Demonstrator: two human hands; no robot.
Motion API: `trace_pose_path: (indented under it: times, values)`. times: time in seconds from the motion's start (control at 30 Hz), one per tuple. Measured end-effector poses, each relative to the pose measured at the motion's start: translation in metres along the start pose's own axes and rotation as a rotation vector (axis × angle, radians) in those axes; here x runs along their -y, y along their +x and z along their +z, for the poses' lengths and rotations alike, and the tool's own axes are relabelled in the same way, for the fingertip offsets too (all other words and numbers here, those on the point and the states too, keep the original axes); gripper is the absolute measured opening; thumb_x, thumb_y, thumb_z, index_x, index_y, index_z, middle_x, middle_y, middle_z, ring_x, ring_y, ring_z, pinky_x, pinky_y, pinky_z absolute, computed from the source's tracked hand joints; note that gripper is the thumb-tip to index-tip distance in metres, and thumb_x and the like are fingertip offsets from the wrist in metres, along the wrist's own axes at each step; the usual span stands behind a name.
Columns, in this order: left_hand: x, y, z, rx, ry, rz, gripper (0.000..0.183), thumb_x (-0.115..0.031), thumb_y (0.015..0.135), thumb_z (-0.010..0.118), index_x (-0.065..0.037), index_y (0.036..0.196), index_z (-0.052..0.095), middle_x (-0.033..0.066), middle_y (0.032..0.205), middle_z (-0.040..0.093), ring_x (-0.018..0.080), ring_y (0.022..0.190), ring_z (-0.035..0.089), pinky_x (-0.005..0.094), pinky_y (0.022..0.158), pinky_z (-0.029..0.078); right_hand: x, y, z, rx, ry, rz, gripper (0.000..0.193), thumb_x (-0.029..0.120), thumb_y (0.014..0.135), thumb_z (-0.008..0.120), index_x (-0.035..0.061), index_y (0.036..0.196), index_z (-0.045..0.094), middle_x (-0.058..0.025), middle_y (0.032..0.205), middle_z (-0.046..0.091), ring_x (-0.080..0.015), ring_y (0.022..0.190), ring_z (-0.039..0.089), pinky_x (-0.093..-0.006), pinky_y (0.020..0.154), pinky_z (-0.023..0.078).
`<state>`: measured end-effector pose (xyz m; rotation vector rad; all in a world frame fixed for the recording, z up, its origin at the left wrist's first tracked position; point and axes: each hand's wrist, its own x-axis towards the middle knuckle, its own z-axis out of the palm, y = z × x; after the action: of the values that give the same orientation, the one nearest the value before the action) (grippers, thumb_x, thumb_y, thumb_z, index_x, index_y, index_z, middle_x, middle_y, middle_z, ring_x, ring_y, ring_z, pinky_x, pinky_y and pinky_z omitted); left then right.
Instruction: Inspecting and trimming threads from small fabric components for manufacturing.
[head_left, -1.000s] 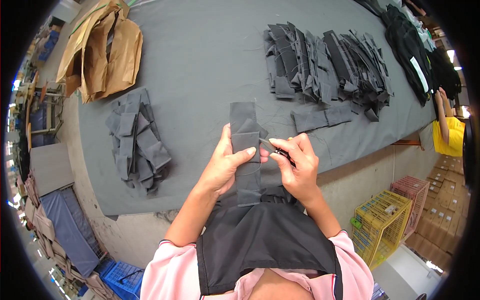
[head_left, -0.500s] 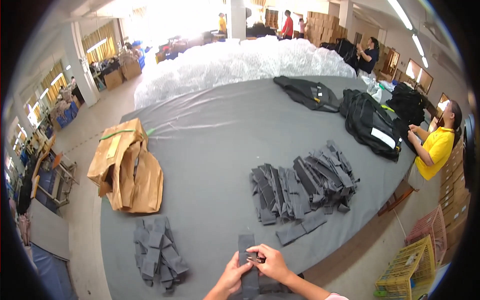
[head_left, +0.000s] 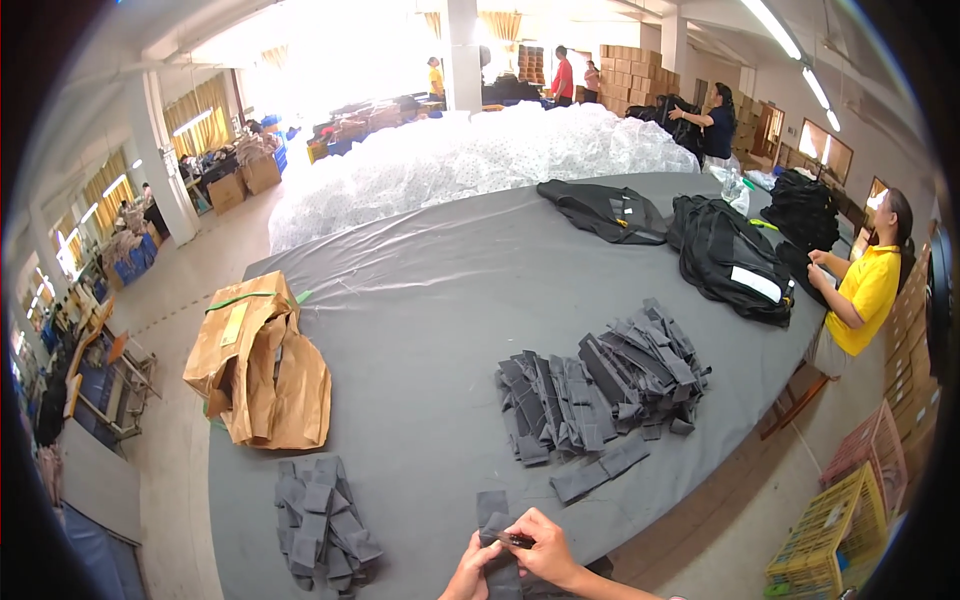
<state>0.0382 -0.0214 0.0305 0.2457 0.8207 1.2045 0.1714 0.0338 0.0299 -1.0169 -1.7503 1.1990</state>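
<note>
At the near edge of the table my left hand [head_left: 468, 572] is closed round a dark grey fabric strip [head_left: 493, 503], whose far end sticks out past the fingers. My right hand [head_left: 545, 550] presses over the same strip, gripping a small black tool [head_left: 516, 540] that points left toward my left thumb; its exact kind is too small to tell. To the right lies a large heap of similar grey strips [head_left: 610, 375], with a few loose strips [head_left: 600, 470] just in front of it. A smaller pile of strips [head_left: 322, 520] rests to the left of my hands.
A crumpled brown paper bag [head_left: 290, 390] stands on the grey-covered table [head_left: 430, 320] at left. Black bags [head_left: 735, 265] lie at far right, near a person in yellow [head_left: 868, 290]. Bulky clear plastic-wrapped goods [head_left: 480, 150] line the back. Yellow and pink crates [head_left: 825, 535] stand on the floor, right.
The view has tilted up a little, so the table's things sit lower. Both hands stay on the strip; its middle now looks more bent or folded beside the black tool.
</note>
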Motion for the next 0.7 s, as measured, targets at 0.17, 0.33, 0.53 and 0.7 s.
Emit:
trace_pose_path:
  times: [0.17, 0.33, 0.53, 0.7]
  values:
    - [0.01, -0.003, -0.008, -0.18, -0.047, -0.009, 0.027, -0.019, 0.085, 0.056, -0.01, 0.11, 0.049, 0.0058, 0.101, 0.057, 0.0162, 0.092, 0.054, 0.0306, 0.078, 0.046, 0.004, -0.009, 0.007, 0.052, 0.085, 0.049, 0.009, -0.001, 0.075, 0.065, -0.0008, 0.083, 0.061, -0.0026, 0.078, 0.048, -0.0066, 0.05, 0.052, -0.0211, 0.039, 0.042]
    - [0.001, -0.003, 0.011, -0.172, -0.024, -0.014, 0.033, -0.013, 0.084, 0.056, -0.007, 0.115, 0.046, 0.0053, 0.102, 0.057, 0.0174, 0.093, 0.054, 0.0309, 0.081, 0.045, -0.003, -0.008, 0.0, 0.056, 0.345, 0.21, 0.01, 0.003, 0.081, 0.058, -0.0025, 0.089, 0.061, -0.0015, 0.077, 0.047, -0.007, 0.05, 0.049, -0.0204, 0.042, 0.042]
    - [-0.006, 0.008, -0.002, 0.019, 0.07, -0.014, 0.057, -0.013, 0.086, 0.053, -0.009, 0.13, 0.017, 0.0184, 0.109, 0.05, 0.031, 0.087, 0.06, 0.0454, 0.073, 0.053, 0.012, 0.013, -0.013, 0.179, 0.396, 0.439, 0.023, 0.02, 0.089, 0.053, -0.0004, 0.094, 0.062, 0.0003, 0.065, 0.053, -0.006, 0.051, 0.049, -0.0225, 0.046, 0.045]
    - [-0.007, 0.01, -0.003, 0.057, 0.107, 0.0, 0.057, -0.013, 0.086, 0.054, -0.01, 0.13, 0.018, 0.0179, 0.109, 0.051, 0.0317, 0.083, 0.061, 0.0466, 0.072, 0.053, 0.015, 0.024, -0.016, 0.226, 0.36, 0.51, 0.023, 0.019, 0.088, 0.052, 0.0031, 0.102, 0.061, -0.0011, 0.064, 0.053, -0.0065, 0.046, 0.052, -0.02, 0.033, 0.036]
